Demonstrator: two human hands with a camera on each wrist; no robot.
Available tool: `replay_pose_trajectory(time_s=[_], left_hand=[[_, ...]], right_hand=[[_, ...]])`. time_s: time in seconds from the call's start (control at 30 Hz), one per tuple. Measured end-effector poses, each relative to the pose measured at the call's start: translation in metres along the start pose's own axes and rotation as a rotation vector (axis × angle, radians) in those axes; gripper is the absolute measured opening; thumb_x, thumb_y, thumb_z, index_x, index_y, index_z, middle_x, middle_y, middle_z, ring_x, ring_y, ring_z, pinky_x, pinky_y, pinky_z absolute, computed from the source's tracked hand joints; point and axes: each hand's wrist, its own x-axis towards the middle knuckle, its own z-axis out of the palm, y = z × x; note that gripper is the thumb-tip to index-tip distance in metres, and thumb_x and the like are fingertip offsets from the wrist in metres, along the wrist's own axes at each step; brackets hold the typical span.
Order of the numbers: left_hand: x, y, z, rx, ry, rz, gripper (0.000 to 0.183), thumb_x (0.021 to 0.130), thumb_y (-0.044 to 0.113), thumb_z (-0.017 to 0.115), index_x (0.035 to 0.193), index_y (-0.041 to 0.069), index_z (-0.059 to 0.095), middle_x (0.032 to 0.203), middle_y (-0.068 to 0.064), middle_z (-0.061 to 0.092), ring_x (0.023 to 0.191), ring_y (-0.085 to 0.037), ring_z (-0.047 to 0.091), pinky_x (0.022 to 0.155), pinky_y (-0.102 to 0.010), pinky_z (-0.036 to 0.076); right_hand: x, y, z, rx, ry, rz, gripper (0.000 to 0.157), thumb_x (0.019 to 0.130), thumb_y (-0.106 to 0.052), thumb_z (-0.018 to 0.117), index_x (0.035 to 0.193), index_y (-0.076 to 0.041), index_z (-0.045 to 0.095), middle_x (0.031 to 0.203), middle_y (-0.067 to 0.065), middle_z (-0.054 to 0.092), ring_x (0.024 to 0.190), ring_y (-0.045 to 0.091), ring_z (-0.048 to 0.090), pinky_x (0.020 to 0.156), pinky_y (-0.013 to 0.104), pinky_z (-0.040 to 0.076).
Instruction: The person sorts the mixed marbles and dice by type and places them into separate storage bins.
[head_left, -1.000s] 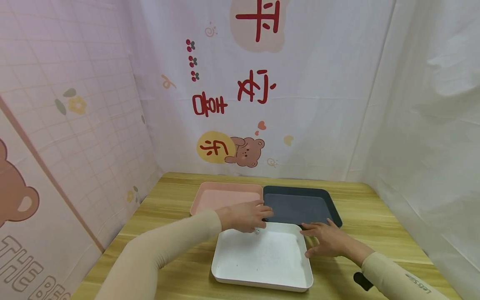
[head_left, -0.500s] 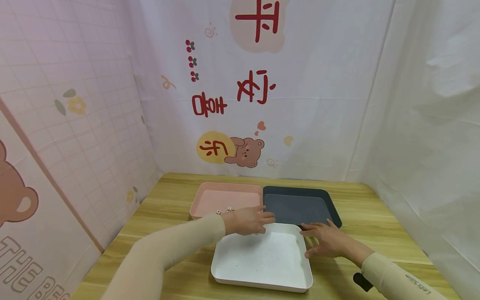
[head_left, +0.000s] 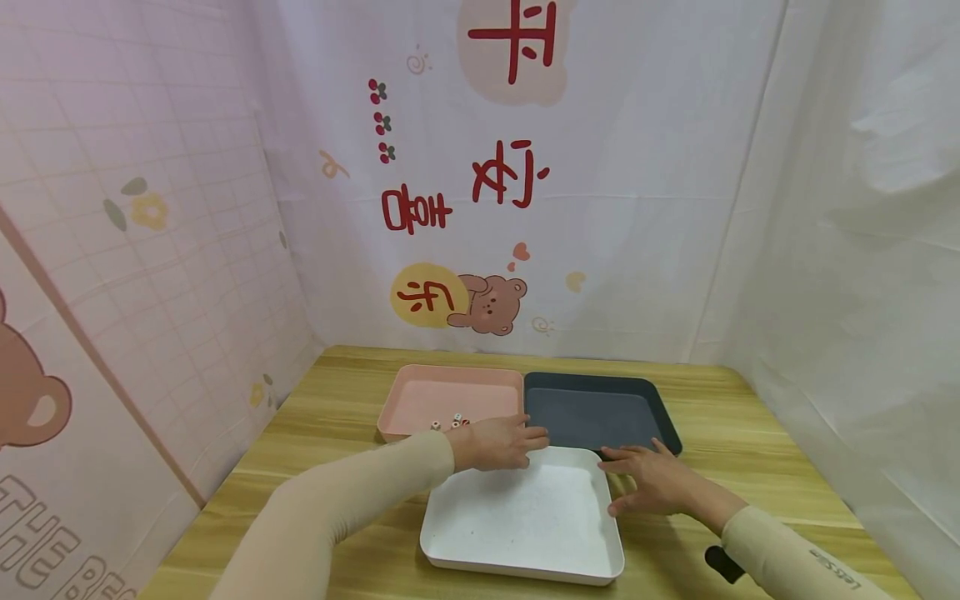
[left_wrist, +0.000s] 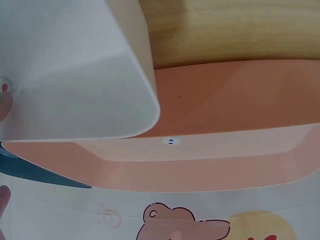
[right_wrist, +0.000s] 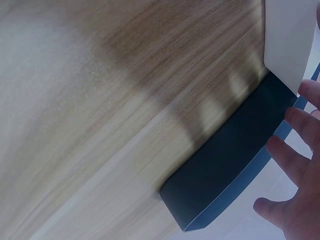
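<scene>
My left hand [head_left: 495,442] is over the far left corner of the white tray [head_left: 525,567], fingers bent down into it. In the left wrist view, a fingertip [left_wrist: 5,106] is right at a small white die [left_wrist: 5,86] with a red pip, at the frame's edge; I cannot tell whether it is pinched. The head view hides that die behind the hand. My right hand [head_left: 656,479] has its fingers spread at the white tray's right rim and the near edge of the dark blue tray [head_left: 663,414]; it holds nothing.
Beyond the white tray, a pink tray [head_left: 397,400] stands at the left, against the dark blue one. Several small dice [head_left: 457,418] lie in the pink tray, partly behind the left arm. A black object [head_left: 723,564] sits by the right sleeve. Printed cloth hangs around the wooden table [head_left: 330,392].
My left hand has shifted slightly right and nearer, uncovering dice in the pink tray. The die seen below its fingers a second ago is now hidden in the head view. My right hand stays put.
</scene>
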Motion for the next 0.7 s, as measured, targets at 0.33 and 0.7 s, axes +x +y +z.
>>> replay_pose_trajectory(time_s=[0.33,0.7], left_hand=[[0.001,0.003,0.001,-0.014,-0.023,-0.024,0.031,0.095,0.025,0.069,0.121,0.041,0.069,0.151,0.000,0.039,0.142,-0.018,0.032,0.111,-0.040,0.037],[-0.006,-0.007,-0.003,-0.155,-0.006,-0.071,0.024,0.098,0.034,0.063,0.121,0.040,0.069,0.148,0.003,0.042,0.140,-0.016,0.034,0.112,-0.035,0.036]], right_hand=[[0.000,-0.001,0.001,0.012,-0.002,0.003,0.077,0.076,-0.060,0.075,0.134,-0.011,0.063,0.146,0.013,0.050,0.131,0.045,0.045,0.099,0.080,0.016],[-0.001,-0.002,-0.001,0.013,0.002,-0.002,0.077,0.077,-0.060,0.074,0.134,-0.011,0.063,0.147,0.012,0.050,0.132,0.044,0.044,0.100,0.080,0.016]])
